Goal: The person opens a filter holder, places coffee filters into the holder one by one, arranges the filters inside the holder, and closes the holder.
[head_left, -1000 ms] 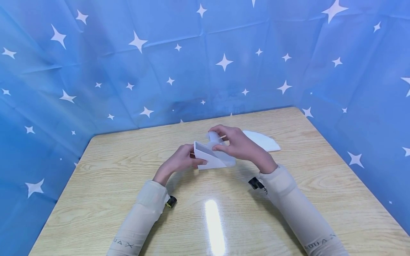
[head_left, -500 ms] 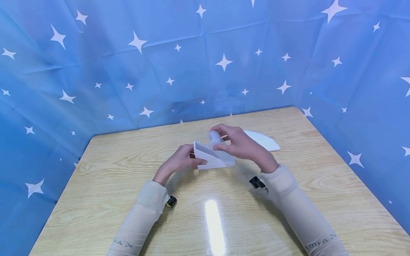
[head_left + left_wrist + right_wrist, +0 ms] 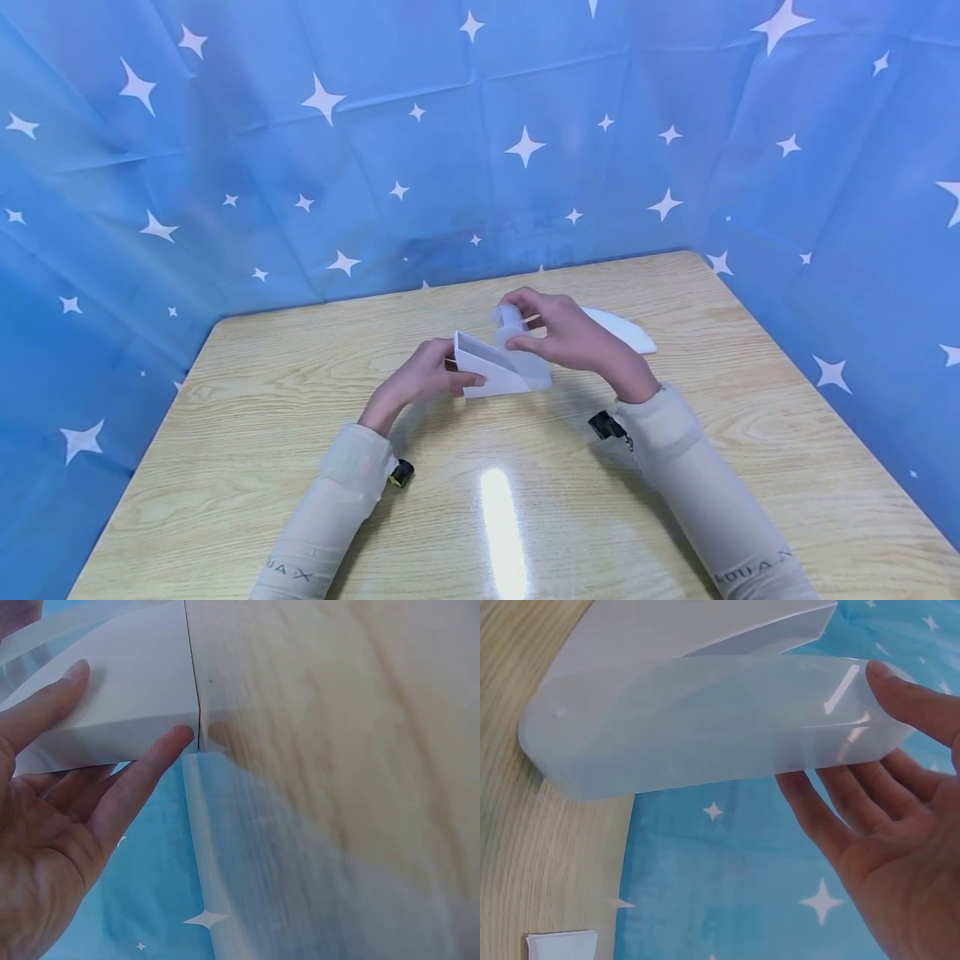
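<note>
My left hand (image 3: 426, 372) holds a white wedge-shaped box (image 3: 491, 373) above the table, its open slanted side facing up. In the left wrist view the thumb lies on the broad white face (image 3: 131, 675), and other fingers reach under the edge. A translucent plastic holder (image 3: 697, 724) with a rounded end is gripped by my right hand (image 3: 577, 335). In the right wrist view the thumb presses one side and the fingers curl against the other. The holder overlaps the box's lower right end; whether it sits inside or beside it, I cannot tell.
Behind my right hand lies a fan-shaped white stack (image 3: 628, 331), its layered edge (image 3: 561, 946) visible in the right wrist view. The wooden table (image 3: 300, 467) meets a blue star-printed cloth (image 3: 420, 167) at the back and sides.
My right hand has shifted slightly right with the translucent holder, whose upper part stands farther from the white box. The left hand and the box stay in place.
</note>
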A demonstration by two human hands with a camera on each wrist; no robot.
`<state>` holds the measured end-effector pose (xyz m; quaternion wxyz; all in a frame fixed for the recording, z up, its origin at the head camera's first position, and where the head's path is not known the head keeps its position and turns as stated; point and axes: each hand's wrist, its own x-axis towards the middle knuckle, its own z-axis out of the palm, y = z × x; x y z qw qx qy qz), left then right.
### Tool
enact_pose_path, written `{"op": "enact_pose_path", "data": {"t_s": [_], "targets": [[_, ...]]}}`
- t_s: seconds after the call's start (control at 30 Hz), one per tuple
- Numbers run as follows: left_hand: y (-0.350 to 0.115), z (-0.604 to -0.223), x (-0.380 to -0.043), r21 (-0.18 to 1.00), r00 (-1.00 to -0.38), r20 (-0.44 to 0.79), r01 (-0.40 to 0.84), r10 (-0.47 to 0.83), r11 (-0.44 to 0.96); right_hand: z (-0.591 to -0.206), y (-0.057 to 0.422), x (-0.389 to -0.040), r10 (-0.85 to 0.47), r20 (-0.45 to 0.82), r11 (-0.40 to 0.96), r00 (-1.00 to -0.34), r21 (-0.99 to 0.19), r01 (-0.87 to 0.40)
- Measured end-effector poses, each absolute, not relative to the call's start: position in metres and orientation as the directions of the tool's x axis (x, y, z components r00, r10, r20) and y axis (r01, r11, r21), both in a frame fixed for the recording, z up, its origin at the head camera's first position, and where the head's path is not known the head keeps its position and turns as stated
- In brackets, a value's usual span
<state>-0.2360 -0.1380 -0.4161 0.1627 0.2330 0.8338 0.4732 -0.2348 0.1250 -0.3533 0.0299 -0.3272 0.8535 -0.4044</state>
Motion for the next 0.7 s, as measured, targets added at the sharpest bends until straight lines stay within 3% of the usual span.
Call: {"op": "enact_pose_path", "data": {"t_s": [0.7], "targets": [[-0.1381, -0.4164, -0.2362, 0.873, -0.841, -0.053, 0.223, 0.538, 0.435, -0.3496, 0.1333, -0.2363, -0.572, 0.185, 0.481, -0.799, -0.714, -0.509]]}}
